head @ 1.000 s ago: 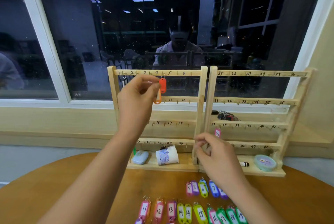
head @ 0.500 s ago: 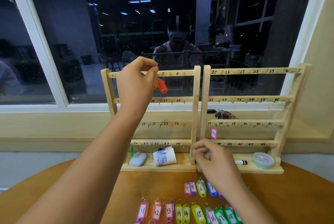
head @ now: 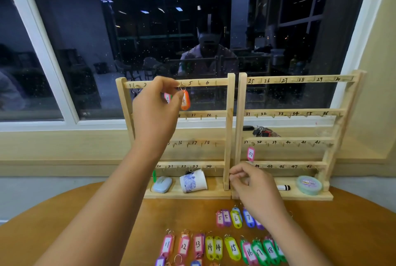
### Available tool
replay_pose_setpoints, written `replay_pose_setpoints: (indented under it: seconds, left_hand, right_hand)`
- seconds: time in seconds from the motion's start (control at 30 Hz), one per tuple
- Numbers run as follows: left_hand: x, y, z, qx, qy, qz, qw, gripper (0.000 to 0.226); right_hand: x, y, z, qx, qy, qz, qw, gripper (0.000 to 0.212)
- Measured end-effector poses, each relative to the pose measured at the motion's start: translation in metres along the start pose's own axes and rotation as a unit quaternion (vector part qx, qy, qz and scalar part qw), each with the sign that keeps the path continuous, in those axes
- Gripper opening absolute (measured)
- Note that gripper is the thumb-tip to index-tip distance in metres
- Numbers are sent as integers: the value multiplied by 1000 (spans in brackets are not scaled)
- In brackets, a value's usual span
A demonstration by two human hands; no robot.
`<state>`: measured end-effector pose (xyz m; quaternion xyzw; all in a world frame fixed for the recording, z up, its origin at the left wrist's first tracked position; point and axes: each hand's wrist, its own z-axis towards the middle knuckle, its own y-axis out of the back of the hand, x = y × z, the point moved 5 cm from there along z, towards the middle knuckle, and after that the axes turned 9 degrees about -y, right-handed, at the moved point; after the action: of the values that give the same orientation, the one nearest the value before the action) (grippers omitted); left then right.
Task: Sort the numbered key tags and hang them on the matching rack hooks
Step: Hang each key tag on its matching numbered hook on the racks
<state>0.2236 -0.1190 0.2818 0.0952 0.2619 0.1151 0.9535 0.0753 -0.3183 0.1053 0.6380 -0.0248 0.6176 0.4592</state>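
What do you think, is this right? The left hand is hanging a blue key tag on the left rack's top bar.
Not quite: it is an orange key tag, not a blue one. The head view shows the left hand pinching its ring at the left rack's top bar.

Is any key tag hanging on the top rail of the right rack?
No, the right rack's top rail, numbered 25 to 30, is bare.
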Motion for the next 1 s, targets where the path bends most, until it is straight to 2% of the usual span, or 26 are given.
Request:
replay_pose_setpoints:
  seconds: [0.23, 0.47, 0.7, 0.9, 1.0]
  left_hand:
    - [42, -14, -100, 92, 110, -46, 989, 12]
    - [80, -43, -184, 225, 198, -31, 954, 12]
    - [80, -75, -215, 370, 161, 26, 915, 9]
    - [77, -91, -232, 464, 68, 22, 883, 6]
    - [75, -96, -239, 500, 30, 40, 864, 16]
  right_hand:
    - [-18, -10, 6, 12, -20, -86, 996, 17]
    - [-39, -37, 4, 60, -66, -176, 980, 15]
    - [-36, -55, -10, 78, -40, -240, 967, 9]
    - [-39, -56, -9, 82, -6, -261, 962, 14]
    - [-42, -59, -9, 91, -6, -266, 960, 14]
